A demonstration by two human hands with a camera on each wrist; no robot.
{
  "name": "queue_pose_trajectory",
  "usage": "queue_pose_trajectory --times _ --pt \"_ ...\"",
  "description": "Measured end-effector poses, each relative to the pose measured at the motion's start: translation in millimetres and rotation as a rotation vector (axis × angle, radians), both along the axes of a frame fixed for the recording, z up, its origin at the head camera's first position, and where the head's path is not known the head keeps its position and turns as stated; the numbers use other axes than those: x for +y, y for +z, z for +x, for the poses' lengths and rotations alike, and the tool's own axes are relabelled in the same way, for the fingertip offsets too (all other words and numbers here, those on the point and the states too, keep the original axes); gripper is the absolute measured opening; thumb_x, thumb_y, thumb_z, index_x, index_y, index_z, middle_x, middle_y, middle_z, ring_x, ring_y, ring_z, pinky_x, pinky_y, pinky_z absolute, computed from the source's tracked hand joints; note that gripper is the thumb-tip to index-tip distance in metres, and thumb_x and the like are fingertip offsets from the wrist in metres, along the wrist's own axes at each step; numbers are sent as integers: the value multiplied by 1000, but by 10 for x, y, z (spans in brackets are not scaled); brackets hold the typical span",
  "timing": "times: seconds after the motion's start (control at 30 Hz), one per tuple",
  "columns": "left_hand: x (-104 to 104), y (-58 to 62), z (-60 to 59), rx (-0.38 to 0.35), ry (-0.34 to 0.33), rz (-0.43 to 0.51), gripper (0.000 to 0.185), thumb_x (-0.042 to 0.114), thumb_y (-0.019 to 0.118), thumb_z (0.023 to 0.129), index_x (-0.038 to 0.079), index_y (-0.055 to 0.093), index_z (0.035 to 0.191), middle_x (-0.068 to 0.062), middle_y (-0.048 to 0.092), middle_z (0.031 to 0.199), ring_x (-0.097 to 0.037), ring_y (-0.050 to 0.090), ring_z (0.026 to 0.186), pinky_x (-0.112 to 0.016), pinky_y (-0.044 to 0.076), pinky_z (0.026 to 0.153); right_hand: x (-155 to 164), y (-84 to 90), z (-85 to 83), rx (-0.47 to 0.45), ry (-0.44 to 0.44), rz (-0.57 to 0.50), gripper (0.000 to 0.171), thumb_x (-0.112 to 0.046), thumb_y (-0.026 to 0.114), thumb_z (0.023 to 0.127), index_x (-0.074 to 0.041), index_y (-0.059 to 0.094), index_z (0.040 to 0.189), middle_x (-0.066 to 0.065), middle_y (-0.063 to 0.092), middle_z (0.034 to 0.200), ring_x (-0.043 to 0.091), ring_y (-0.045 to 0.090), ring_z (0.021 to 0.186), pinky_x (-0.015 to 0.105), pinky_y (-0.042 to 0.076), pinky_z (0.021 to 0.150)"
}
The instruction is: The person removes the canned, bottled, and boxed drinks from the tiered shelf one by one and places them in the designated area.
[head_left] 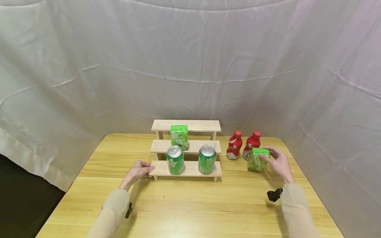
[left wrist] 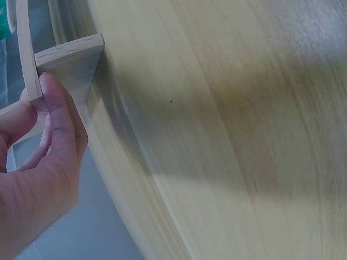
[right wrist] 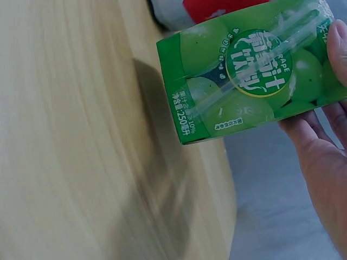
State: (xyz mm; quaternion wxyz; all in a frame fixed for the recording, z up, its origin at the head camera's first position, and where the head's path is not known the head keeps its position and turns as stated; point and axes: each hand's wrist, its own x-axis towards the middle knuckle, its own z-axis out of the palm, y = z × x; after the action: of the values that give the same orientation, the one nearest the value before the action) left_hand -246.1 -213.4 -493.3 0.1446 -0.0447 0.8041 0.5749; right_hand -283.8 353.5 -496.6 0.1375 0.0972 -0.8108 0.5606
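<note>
Two hands at work | left hand (head_left: 137, 171) pinches wooden rack (head_left: 186, 168) | right hand (head_left: 278, 162) grips juice carton (head_left: 257, 159) | risk: loose hold could drop carton onto bottles (head_left: 242, 144)

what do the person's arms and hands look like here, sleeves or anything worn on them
Both arms wear long beige sleeves that reach to the wrists. The left hand and right hand are bare, with no gloves; no rings or watch show. A small black device, likely the wrist camera mount, sits at the right cuff, and a smaller black piece shows under the left sleeve.
</note>
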Motion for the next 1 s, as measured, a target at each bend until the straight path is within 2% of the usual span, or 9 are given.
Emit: queue_pose_trajectory --times 0.1,0.27,0.43,0.53,0.63,0.7,0.77,0.9,1.0 --pt "-3 -13 2 3 -7 -6 33 10 56 86 -16 52 105 -21 64 89 -16 64 74 -36 58 75 -34 58 44 -56 -55 132 49 -25 66 80 0 51 119 5 54 115 -8 52 95 3 46 76" --pt "-5 -19 7 -3 -8 -5 33 11 56 87 -16 52 106 -20 64 89 -16 64 73 -37 57 76 -3 43 29 -139 -58 133 49 -25 66 79 -3 50 120 10 52 119 -9 52 95 3 45 76" --pt "-6 -16 5 -4 -9 12 36 11 56 86 -17 49 108 -21 62 90 -15 63 74 -35 57 76 33 42 19 -163 -8 128 52 -24 64 82 1 46 124 14 50 122 -11 51 95 4 47 76" --pt "-8 -10 5 -1 -8 7 37 11 56 86 -17 48 109 -20 61 91 -15 62 73 -33 57 75 108 -55 -51 -169 9 113 51 -26 63 83 -4 46 126 12 52 123 -9 52 96 6 48 77" --pt "-10 -1 5 -3 -6 -5 39 11 56 86 -18 47 111 -20 60 91 -15 62 74 -32 58 74 267 -351 -233 -151 2 72 54 -37 62 81 -11 48 126 4 54 122 -7 54 97 7 49 76" --pt "-9 7 8 -2 -1 -9 38 11 56 86 -17 47 110 -19 59 90 -15 62 73 -31 58 73 304 -425 -274 -153 8 61 55 -40 61 81 -14 47 127 -5 54 120 -9 54 97 6 49 76" --pt "-7 13 7 -3 -1 -9 38 11 56 86 -17 48 110 -19 60 90 -15 62 72 -31 58 73 267 -380 -234 -161 8 57 57 -41 60 82 -10 45 129 -4 53 122 -11 52 97 5 48 78" --pt "2 20 6 -10 1 -3 37 11 56 86 -17 48 109 -19 60 89 -15 62 73 -34 57 76 102 -83 -23 -198 39 36 56 -29 59 86 -2 40 131 2 50 126 -13 50 97 4 46 80" --pt "9 29 8 -15 2 1 37 10 56 86 -18 48 109 -20 60 90 -15 62 73 -35 57 76 131 -121 -31 -190 74 -66 54 -23 60 85 -2 41 130 2 51 127 -9 53 97 7 49 79"
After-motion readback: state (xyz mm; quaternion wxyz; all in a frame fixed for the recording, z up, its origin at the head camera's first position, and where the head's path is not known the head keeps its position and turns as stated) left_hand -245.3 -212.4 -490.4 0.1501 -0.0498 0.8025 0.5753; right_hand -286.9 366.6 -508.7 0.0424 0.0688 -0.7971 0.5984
